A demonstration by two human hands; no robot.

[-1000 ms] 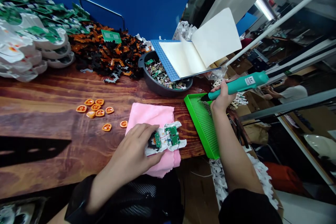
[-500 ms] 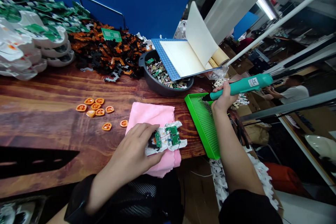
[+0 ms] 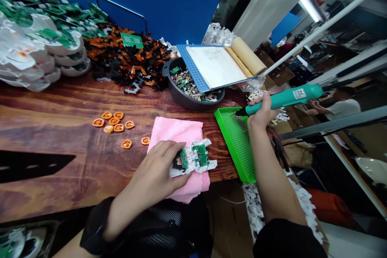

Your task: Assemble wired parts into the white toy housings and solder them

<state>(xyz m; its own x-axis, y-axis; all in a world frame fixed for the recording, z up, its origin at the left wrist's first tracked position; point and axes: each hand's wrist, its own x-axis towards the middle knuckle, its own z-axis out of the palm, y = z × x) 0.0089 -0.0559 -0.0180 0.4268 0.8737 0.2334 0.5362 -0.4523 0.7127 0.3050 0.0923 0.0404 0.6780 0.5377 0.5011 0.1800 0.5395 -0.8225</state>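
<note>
My left hand [image 3: 157,165] is closed around the left end of a white plastic housing [image 3: 214,164] that lies on a folded pink cloth [image 3: 163,127]. Green circuit boards [image 3: 200,155] and thin wires show inside the housing. My right hand [image 3: 261,113] grips a teal electric screwdriver [image 3: 287,98], which lies nearly level. Its black nose points down to the left over small screws [image 3: 240,123] in a green perforated tray [image 3: 226,137]; I cannot tell whether the tip touches them.
Several orange buttons [image 3: 114,121] lie left of the cloth. Behind are heaped circuit boards [image 3: 57,14], stacked white shells [image 3: 27,60], black and orange parts [image 3: 121,62] and a grey basin [image 3: 187,100] with an open notebook [image 3: 217,64] on it. Another person [image 3: 341,107] sits far right.
The notebook's raised page has come down flat, showing writing. The view has shifted slightly. My left hand keeps its hold on the housing, and the screwdriver stays over the tray.
</note>
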